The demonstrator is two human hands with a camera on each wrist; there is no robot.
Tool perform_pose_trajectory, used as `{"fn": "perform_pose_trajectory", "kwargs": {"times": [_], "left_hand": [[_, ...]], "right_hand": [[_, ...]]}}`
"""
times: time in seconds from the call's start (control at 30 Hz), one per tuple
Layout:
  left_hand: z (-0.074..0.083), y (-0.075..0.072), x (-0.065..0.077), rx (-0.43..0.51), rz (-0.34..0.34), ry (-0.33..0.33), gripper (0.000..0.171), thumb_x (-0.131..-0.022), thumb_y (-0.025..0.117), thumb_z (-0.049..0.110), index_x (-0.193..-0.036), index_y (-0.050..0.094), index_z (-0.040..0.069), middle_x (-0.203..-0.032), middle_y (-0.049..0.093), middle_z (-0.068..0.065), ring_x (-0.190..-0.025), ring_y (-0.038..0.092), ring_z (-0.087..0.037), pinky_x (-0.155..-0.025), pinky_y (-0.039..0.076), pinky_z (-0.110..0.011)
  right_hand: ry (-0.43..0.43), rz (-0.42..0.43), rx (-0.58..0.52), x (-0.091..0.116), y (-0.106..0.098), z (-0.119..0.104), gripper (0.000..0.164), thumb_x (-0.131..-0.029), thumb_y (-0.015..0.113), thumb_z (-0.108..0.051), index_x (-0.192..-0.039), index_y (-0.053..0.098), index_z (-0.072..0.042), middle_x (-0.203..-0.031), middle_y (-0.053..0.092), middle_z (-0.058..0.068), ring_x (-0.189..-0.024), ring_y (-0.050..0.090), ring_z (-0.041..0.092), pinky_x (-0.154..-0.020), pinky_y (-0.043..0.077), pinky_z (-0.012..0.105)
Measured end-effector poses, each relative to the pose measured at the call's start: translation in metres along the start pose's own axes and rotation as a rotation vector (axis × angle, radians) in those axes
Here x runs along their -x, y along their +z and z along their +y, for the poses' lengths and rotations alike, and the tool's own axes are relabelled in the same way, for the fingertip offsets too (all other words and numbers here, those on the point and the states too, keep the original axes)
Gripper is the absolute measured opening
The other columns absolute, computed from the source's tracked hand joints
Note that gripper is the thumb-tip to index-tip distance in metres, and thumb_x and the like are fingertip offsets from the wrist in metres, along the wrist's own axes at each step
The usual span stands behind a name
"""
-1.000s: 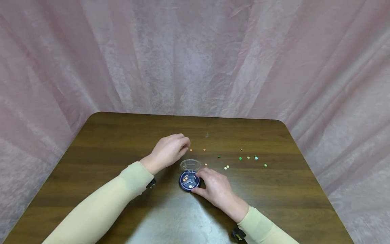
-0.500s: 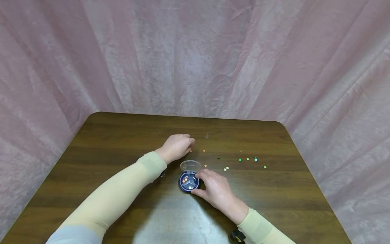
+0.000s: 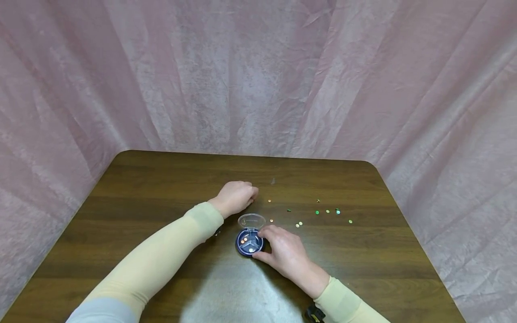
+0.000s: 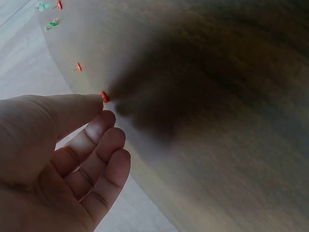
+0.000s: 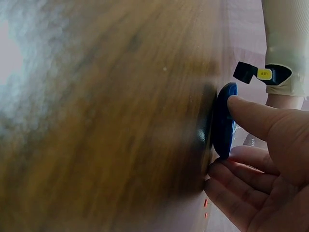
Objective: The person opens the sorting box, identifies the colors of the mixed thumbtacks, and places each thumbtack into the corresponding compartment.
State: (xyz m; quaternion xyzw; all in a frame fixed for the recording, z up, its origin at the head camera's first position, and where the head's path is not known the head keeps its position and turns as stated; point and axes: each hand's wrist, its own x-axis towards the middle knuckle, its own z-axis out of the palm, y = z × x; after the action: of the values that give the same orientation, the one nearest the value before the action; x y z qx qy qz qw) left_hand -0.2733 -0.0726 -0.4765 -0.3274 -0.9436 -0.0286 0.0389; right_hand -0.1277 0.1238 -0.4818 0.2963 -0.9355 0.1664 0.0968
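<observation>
My right hand (image 3: 284, 251) holds a small round blue pill case (image 3: 238, 249) by its right side, thumb and fingers at opposite edges. The clear lid (image 3: 251, 220) stands open at the back. Inside, dividers make three compartments; two orange thumbtacks (image 3: 244, 240) lie in the left one, a pale thumbtack (image 3: 251, 250) in the front one. Beyond the case, my left hand (image 3: 235, 197) is low over the table. In the left wrist view a red thumbtack (image 4: 104, 97) is at the thumb tip, pinched there; the index finger is mostly hidden behind the thumb.
An orange thumbtack (image 3: 269, 201) and another orange thumbtack (image 3: 271, 220) lie right of the left hand and lid. Several green, yellowish and pale thumbtacks (image 3: 317, 212) are scattered farther right on the wooden table (image 3: 161, 179). A pink curtain (image 3: 258, 80) hangs behind.
My left hand has moved slightly right and down over the orange-red thumbtack near its fingers, which is now covered in the head view. The right hand keeps its hold on the case.
</observation>
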Motion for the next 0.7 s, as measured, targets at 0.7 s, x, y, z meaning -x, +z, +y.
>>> {"fn": "perform_pose_trajectory", "kwargs": {"times": [0.7], "left_hand": [[0.0051,0.0028,0.0031,-0.013,0.037,-0.01,0.017,-0.092,0.065,0.015,-0.076,0.061,0.021,-0.073,0.052,0.007,-0.067,0.054,-0.013,-0.061,0.046,-0.032]], "right_hand": [[-0.01,-0.002,0.004,0.0029,0.0011,0.0022,0.049,-0.077,0.079,-0.052,-0.11,0.071,-0.016,-0.109,0.066,-0.006,-0.102,0.064,0.012,-0.079,0.053,0.033]]}}
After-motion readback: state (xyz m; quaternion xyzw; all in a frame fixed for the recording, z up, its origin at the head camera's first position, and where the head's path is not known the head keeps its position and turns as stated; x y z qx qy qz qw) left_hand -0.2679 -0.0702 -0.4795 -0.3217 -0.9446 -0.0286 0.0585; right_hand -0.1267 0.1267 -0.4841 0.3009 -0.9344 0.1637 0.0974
